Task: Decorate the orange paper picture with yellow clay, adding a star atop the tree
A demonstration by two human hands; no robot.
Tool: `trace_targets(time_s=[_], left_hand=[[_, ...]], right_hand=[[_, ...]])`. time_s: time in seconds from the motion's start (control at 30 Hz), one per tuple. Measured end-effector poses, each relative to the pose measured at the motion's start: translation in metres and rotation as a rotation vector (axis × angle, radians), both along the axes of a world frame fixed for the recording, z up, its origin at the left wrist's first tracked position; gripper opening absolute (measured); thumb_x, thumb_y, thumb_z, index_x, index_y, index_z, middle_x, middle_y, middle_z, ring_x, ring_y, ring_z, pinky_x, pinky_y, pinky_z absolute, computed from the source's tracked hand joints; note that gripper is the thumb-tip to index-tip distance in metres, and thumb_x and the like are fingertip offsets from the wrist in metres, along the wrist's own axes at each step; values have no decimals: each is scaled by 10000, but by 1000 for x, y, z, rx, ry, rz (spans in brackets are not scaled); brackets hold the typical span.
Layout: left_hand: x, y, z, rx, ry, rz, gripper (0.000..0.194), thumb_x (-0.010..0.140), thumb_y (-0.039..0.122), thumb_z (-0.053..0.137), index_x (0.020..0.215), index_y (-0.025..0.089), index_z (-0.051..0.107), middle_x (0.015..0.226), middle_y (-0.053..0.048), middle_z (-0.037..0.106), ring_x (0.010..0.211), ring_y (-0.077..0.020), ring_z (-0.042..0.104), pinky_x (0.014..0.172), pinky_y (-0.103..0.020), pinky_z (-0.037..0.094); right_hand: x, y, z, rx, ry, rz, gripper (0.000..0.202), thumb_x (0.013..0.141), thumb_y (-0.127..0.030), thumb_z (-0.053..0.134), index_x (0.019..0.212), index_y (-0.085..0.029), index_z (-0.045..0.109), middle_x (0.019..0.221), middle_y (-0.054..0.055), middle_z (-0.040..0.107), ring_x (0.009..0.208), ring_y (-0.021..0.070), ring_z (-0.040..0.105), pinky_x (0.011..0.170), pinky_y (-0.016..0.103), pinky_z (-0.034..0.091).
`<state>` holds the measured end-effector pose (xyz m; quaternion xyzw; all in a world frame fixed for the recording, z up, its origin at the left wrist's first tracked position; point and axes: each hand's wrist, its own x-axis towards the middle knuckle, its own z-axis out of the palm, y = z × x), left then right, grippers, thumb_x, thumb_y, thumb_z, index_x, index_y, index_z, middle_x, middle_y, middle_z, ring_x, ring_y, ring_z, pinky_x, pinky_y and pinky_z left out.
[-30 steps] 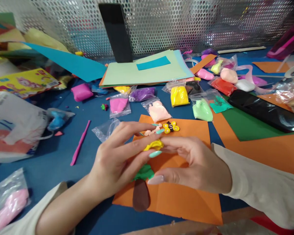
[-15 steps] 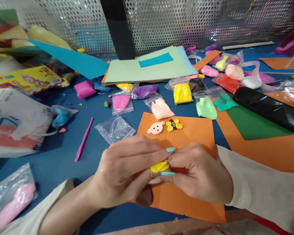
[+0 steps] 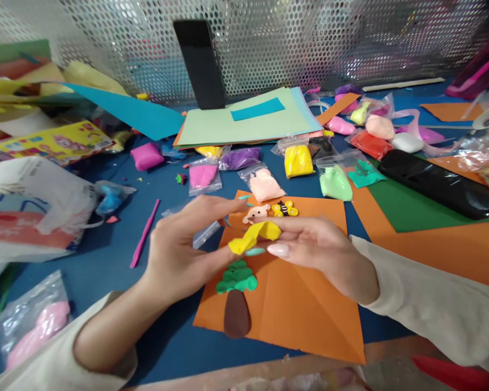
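A twisted strip of yellow clay (image 3: 255, 237) hangs above the orange paper (image 3: 305, 320), between both hands. My right hand (image 3: 330, 252) pinches its right end between thumb and fingers. The strip's left end lies against the thumb of my left hand (image 3: 183, 247), whose other fingers are spread apart above it. Below on the paper lies a clay tree with a green crown (image 3: 237, 277) and brown trunk (image 3: 237, 315). Near the paper's top edge are a pale pink clay face (image 3: 256, 213), partly hidden by my fingers, and a yellow and black clay butterfly (image 3: 285, 209).
Bagged clay, including yellow (image 3: 299, 161), peach (image 3: 265, 184) and light green (image 3: 335, 183), lies behind the paper. A pink modelling tool (image 3: 145, 233) is at left, near a white bag (image 3: 36, 206). A phone (image 3: 199, 65) stands behind stacked paper (image 3: 248, 130); a black case (image 3: 436, 183) lies right.
My hands have moved up and apart, and my left fingers have spread. The yellow clay, earlier mostly hidden, now shows as a longer strip. The tree has come into view.
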<state>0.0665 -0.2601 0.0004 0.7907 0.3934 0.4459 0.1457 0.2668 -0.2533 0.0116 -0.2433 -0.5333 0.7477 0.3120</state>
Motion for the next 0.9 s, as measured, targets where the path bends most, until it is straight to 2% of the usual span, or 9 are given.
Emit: trace_targets(time_s=[0.1,0.17,0.23,0.33,0.43,0.5,0.63,0.8,0.9], left_hand=[[6,-2,0,109,138,-89,364,814,182,630,1174,190,576,1026,-79,682,958,-178,640,825,-292,534],[9,-4,0,186,189,-131,335,830,154,606,1163,155,568,1025,-102,684,1007,-185,636,868,-300,531],[10,-6,1,203,214,-166,293,845,211,608,1128,144,575,983,-108,696,1004,-193,645,859,-305,546],[11,-7,2,196,251,-219,233,871,290,577,1063,159,592,899,-93,714,912,-184,678,791,-292,574],[13,-7,3,183,248,-238,195,894,264,539,1067,188,587,862,-73,721,805,-166,695,702,-273,584],[14,-7,4,175,230,-240,181,896,210,524,1065,210,588,847,-60,722,770,-164,696,664,-274,580],[11,-7,8,157,207,-204,196,882,148,497,1015,238,610,786,-33,713,685,-157,682,609,-277,560],[3,-8,11,86,186,109,115,859,214,564,861,259,670,653,51,672,526,-84,605,469,-199,459],[-1,-7,8,90,145,294,108,840,272,605,895,296,696,732,69,706,583,-100,631,526,-214,487]], right_hand=[[-1,-3,2,99,-54,54,237,795,-201,646,1023,-135,632,1032,48,672,995,152,631,893,241,494],[-1,-5,1,256,-200,35,183,771,-148,658,949,-116,635,915,39,680,876,131,639,802,208,499],[-1,-7,-2,453,-343,-3,44,802,-151,621,821,-119,645,712,0,639,664,92,582,624,178,462],[0,-8,-6,697,-422,-50,212,876,-208,552,701,-133,645,526,-44,507,464,53,388,473,188,333],[2,-9,-5,783,-427,-107,293,923,-242,487,711,-133,657,513,-37,524,429,49,396,461,194,322],[3,-9,-3,737,-435,-120,323,940,-266,454,722,-135,653,577,-5,614,485,65,530,495,182,378],[1,-8,-1,460,-383,-91,341,951,-315,410,749,-134,618,744,64,722,718,140,706,587,176,506],[0,-3,-2,187,-246,-143,301,928,-370,460,900,-121,626,876,95,730,762,171,716,709,252,568],[2,1,-4,44,-150,-157,309,927,-382,467,938,-125,640,929,82,723,869,174,699,872,305,531]])
